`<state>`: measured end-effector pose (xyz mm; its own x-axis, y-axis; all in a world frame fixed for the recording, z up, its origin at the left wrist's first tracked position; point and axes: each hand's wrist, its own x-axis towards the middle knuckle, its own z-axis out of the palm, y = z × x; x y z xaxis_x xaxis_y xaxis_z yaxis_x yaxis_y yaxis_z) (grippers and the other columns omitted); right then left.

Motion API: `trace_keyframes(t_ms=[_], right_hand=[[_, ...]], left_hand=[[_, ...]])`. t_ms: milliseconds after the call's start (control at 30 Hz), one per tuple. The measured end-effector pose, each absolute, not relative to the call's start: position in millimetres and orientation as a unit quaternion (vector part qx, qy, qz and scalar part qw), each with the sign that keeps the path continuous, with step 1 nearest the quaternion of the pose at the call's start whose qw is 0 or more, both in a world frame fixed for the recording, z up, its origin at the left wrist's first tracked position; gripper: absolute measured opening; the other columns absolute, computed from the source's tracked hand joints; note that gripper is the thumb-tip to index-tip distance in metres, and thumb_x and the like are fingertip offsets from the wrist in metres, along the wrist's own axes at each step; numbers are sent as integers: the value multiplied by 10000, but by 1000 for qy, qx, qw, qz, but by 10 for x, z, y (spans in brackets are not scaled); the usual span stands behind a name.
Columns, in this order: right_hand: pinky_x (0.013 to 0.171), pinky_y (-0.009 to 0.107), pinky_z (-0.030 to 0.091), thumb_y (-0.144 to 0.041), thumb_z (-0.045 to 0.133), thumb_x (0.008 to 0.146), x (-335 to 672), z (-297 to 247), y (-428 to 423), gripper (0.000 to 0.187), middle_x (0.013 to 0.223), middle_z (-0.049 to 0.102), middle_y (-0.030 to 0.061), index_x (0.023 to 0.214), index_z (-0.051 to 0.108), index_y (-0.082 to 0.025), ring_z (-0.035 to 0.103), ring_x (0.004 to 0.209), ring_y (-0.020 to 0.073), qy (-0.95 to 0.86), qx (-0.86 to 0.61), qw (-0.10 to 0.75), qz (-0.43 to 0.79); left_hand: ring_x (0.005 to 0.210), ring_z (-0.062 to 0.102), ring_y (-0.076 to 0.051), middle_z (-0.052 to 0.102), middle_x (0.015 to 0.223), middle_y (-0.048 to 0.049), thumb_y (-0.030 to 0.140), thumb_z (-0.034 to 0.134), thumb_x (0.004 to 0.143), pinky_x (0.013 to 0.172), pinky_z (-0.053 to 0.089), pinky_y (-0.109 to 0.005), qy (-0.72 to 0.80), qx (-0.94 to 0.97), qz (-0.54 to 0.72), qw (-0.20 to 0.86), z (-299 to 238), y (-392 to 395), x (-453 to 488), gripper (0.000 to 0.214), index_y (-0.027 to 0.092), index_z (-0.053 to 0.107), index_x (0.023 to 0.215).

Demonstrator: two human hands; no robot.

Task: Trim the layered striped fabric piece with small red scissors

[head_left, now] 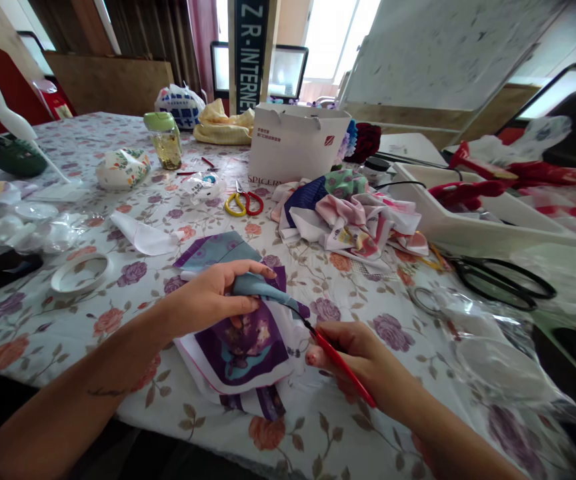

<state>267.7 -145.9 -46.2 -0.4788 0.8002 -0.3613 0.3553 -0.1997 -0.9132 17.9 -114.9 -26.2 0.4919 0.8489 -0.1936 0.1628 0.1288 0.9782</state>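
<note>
My left hand [218, 293] grips a folded edge of blue fabric [258, 288] between thumb and fingers. Under it lies a purple printed cloth [253, 363] with a white border, and a blue patterned piece [218, 250] spreads out behind. In my right hand [358, 363] is a slim red-handled tool [343, 367] with a thin, dark curved tip. That tip meets the right end of the blue fabric; whether it goes into the cloth I cannot tell. A dark purple printed strip [271, 403] pokes out at the near edge of the stack.
A pile of fabric scraps [348, 213] lies behind my right hand. Yellow-and-red-handled scissors [245, 202] rest near a white paper bag [301, 140]. Large black-handled scissors [505, 280] lie at the right by a white bin [493, 220]. A tape roll [82, 273] sits at left.
</note>
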Motion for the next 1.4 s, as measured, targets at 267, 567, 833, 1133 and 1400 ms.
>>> trace_keyframes(t_ms=[267,567,833,1133,1400], right_hand=[[476,248,196,-573,705,737,2602,-459,-1502,508,570,300,-58,579,406,-194,263,542,96,-627,-493,189,573],[452,244,164,-569,691,760,2598,-479,-1483,486,549,301,-66,593,438,-189,243,500,81,-603,-469,196,614],[393,229,120,-566,733,745,2600,-539,-1486,500,481,288,-90,595,436,-193,219,418,53,-561,-442,212,667],[384,229,121,-572,720,760,2612,-516,-1509,472,484,289,-95,634,479,-186,216,406,50,-560,-440,209,671],[449,243,132,-583,702,759,2578,-553,-1510,495,532,290,-81,607,451,-183,213,487,70,-569,-446,202,661]], left_hand=[[386,372,-48,436,590,81,187,453,913,366,309,-130,439,560,327,622,-266,-1245,333,148,220,501,1049],[422,263,-43,354,551,107,275,647,859,380,201,-137,438,570,360,595,-286,-1243,340,201,236,474,952],[355,320,-43,427,484,117,285,656,856,351,251,-127,437,554,375,601,-259,-1277,333,198,234,475,916],[598,592,-91,664,666,14,187,574,836,564,453,-166,456,561,416,552,-277,-1237,343,134,186,651,727],[662,571,-119,691,767,-14,244,665,780,600,427,-207,460,608,362,536,-285,-1251,331,117,161,732,828]])
